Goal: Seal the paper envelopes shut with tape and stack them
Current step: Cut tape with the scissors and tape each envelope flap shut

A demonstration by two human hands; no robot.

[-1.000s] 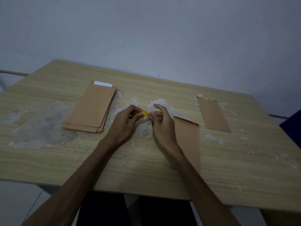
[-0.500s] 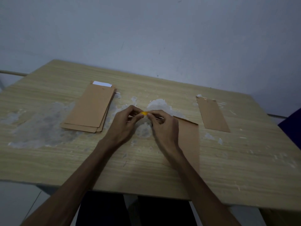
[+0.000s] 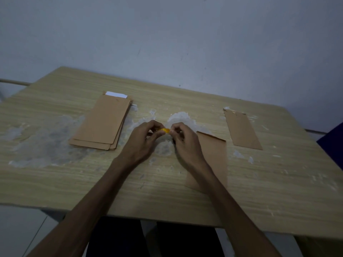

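While both hands are up over the table (image 3: pixel 55 182), I've got the left hand (image 3: pixel 143 141) and right hand (image 3: pixel 182 140) pinching a small yellow piece of tape (image 3: pixel 164 130) between thumb and fingertips, one hand at each end, fingers curled in tight. Tape is held just above the tabletop, mid-table, over a whitish patch of residue (image 3: pixel 163 149). Envelope I take to be next (image 3: pixel 213 156) lies flat under/beside my right wrist, top edge w/ flap end pointing away from me; can't tell if the flap is folded down yet. Stack of envelopes (image 3: pixel 104 123) sits to the left, w/ a white slip (image 3: pixel 116 94) showing at its far end, well apart from the hands. One more single envelope (image 3: pixel 242 129) lies far right, near the table edge. Risks as I judge them: tape piece is tiny, so it could curl & stick to itself or to my fingertips before it reaches the flap; prob worse if I let one end go early. Could also drop onto the residue and pick up scraps, killing the tack. Light is dim, so lining it up across the flap seam may go crooked. My right forearm sits over the envelope, and dragging it could shift the envelope off position.
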